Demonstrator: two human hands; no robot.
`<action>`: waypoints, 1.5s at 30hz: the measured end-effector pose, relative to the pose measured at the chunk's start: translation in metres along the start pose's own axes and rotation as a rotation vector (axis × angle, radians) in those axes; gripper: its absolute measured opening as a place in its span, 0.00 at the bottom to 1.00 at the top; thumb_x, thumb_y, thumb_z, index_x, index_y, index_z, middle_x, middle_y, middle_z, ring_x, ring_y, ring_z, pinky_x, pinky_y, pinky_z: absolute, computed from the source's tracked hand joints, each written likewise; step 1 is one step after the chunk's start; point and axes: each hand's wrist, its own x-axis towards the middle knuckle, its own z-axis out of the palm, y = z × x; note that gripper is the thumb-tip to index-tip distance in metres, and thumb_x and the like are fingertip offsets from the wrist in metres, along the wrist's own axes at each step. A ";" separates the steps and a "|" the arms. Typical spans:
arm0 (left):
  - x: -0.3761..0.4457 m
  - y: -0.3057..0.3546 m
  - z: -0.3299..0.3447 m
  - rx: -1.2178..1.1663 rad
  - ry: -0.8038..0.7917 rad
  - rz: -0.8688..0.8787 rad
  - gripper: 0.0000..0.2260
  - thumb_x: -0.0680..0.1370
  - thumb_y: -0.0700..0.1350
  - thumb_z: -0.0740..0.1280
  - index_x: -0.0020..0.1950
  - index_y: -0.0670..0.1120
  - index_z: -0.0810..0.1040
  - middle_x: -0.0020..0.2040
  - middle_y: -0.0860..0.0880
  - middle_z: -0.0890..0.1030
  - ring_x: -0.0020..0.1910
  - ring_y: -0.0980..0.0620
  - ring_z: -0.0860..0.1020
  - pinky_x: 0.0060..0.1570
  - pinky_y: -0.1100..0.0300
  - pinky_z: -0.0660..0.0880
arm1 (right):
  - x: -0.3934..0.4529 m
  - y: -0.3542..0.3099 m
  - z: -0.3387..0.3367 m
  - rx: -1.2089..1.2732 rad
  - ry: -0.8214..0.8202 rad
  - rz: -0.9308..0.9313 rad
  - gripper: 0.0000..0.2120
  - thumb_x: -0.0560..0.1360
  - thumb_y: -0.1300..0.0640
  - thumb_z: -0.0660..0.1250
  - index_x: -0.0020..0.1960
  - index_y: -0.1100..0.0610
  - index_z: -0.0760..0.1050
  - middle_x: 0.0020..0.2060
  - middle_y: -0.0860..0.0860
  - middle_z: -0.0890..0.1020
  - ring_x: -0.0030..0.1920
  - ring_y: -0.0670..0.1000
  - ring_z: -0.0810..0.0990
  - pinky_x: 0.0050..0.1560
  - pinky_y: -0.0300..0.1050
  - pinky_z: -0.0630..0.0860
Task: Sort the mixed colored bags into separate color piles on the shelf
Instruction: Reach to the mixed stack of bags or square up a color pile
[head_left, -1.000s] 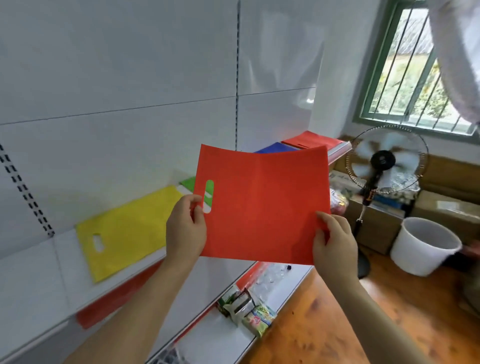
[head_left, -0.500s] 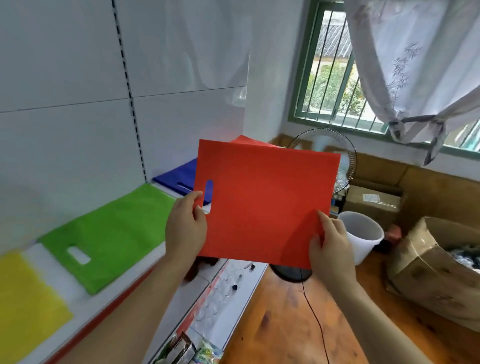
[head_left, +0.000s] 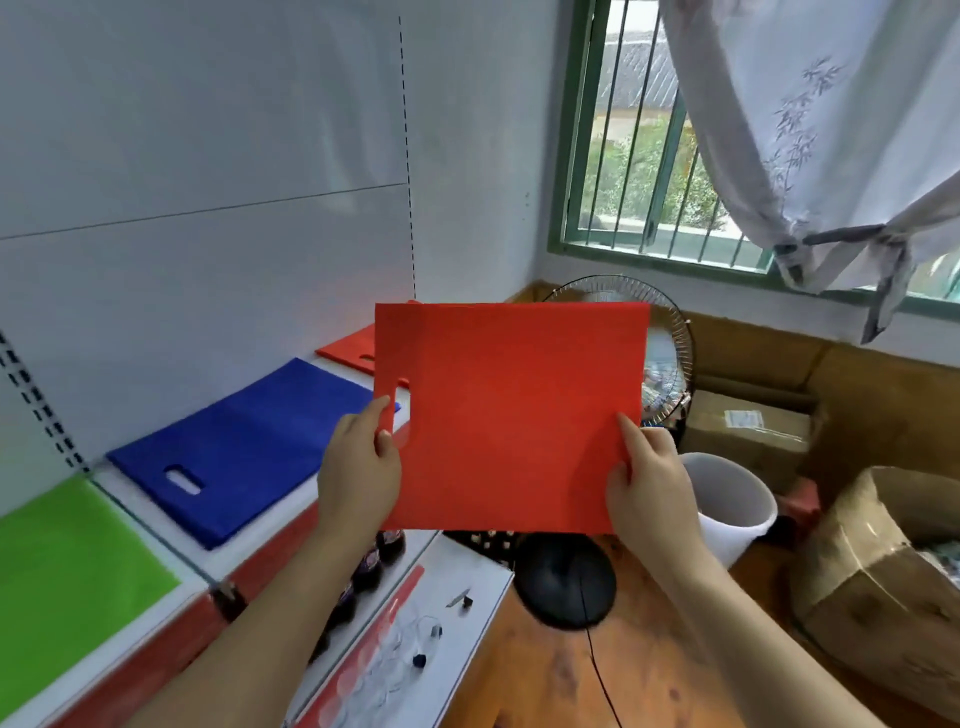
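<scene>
I hold a flat red bag (head_left: 511, 415) up in front of me with both hands. My left hand (head_left: 361, 467) pinches its left edge beside the handle slot. My right hand (head_left: 649, 483) grips its lower right corner. On the white shelf (head_left: 156, 525) lie a green bag (head_left: 67, 577) at the left, a blue bag (head_left: 244, 441) in the middle, and a red pile (head_left: 350, 349) at the far end, partly hidden behind the held bag.
A standing fan (head_left: 670, 358) is behind the held bag, its black base (head_left: 566, 582) on the wooden floor. A white bucket (head_left: 732, 504) and cardboard boxes (head_left: 883, 582) stand at the right. Bottles (head_left: 369, 566) sit on a lower shelf.
My view has swung right along the shelf: the yellow bag has left the frame and the blue bag and red pile have come closer. Both hands keep the same hold on the red bag.
</scene>
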 end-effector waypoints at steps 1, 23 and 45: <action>0.010 0.003 0.009 0.016 0.006 -0.007 0.20 0.85 0.42 0.60 0.76 0.56 0.73 0.55 0.53 0.76 0.45 0.59 0.75 0.40 0.63 0.69 | 0.019 0.006 0.003 -0.005 -0.006 -0.016 0.31 0.77 0.67 0.62 0.80 0.56 0.67 0.62 0.54 0.74 0.56 0.62 0.79 0.51 0.53 0.77; 0.215 -0.069 0.122 0.235 0.214 -0.261 0.17 0.85 0.44 0.62 0.72 0.48 0.79 0.65 0.47 0.82 0.58 0.47 0.81 0.55 0.49 0.80 | 0.345 0.020 0.231 0.106 -0.241 -0.267 0.25 0.80 0.66 0.61 0.75 0.55 0.73 0.65 0.48 0.76 0.58 0.55 0.80 0.59 0.56 0.81; 0.237 -0.062 0.178 0.802 0.268 -0.764 0.12 0.86 0.46 0.60 0.65 0.47 0.80 0.56 0.48 0.79 0.49 0.49 0.79 0.48 0.51 0.79 | 0.461 0.008 0.385 0.097 -0.701 -0.604 0.22 0.81 0.58 0.60 0.74 0.58 0.73 0.65 0.55 0.78 0.64 0.60 0.76 0.63 0.58 0.76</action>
